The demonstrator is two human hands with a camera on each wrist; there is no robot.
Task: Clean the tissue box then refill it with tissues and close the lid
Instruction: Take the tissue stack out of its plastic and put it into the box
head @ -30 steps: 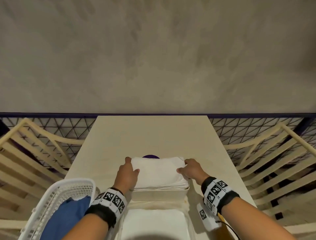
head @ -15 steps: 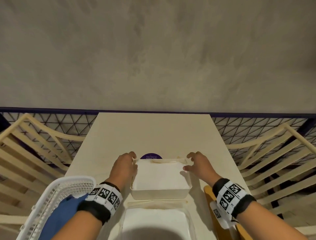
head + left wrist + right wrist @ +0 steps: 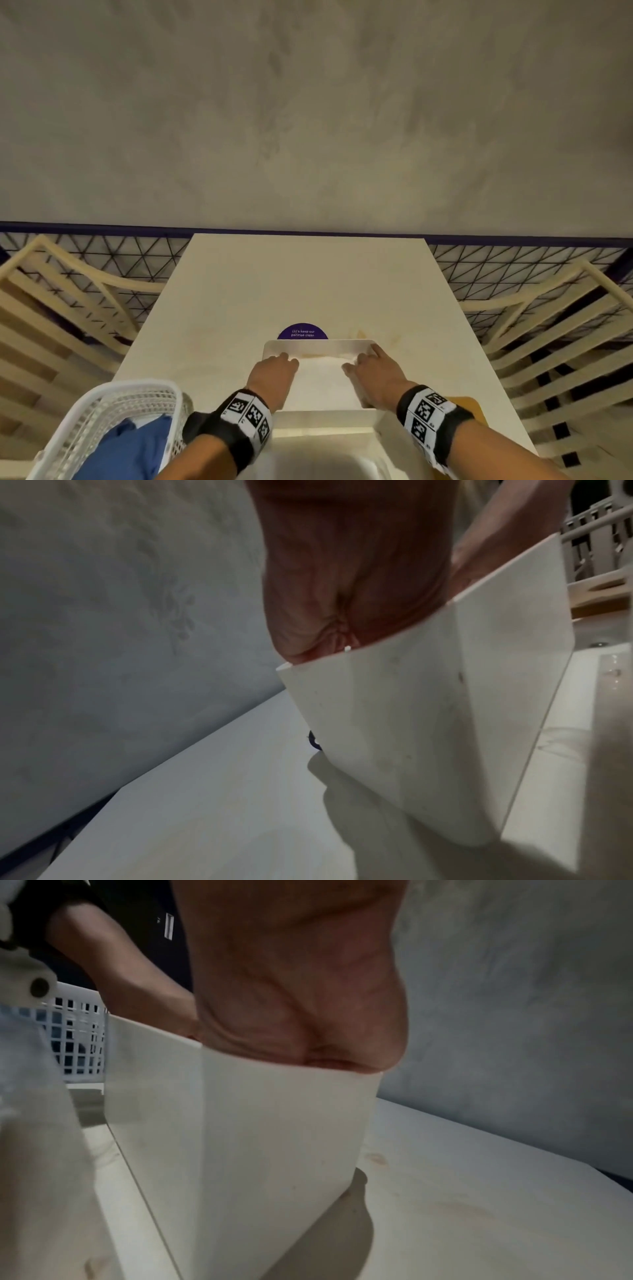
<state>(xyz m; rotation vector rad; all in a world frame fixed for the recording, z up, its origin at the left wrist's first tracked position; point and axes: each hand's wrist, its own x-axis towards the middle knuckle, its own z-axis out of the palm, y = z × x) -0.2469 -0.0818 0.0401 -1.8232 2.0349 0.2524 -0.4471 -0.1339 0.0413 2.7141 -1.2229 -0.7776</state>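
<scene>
The white tissue box [image 3: 318, 344] stands open on the pale table [image 3: 308, 281], with a stack of white tissues [image 3: 320, 373] inside it. My left hand [image 3: 274, 368] reaches into the box on the left and presses down on the stack. My right hand [image 3: 370, 366] does the same on the right. In the left wrist view the left hand [image 3: 342, 574] dips behind the box wall [image 3: 428, 723], which hides the fingers. The right wrist view shows the right hand [image 3: 291, 988] behind the box wall [image 3: 257, 1123] in the same way.
A white mesh basket [image 3: 113, 407] with a blue cloth [image 3: 126, 448] sits at the front left. A clear tissue pack [image 3: 325, 459] lies in front of the box, and a yellow-brown flat piece [image 3: 469, 407] under my right wrist. Beyond the box is a purple sticker [image 3: 302, 332]. Slatted chairs flank the table.
The tissue stack, held between both hands above the box a second ago, has gone down into it. Both hands then moved inward and now lie on top of the stack.
</scene>
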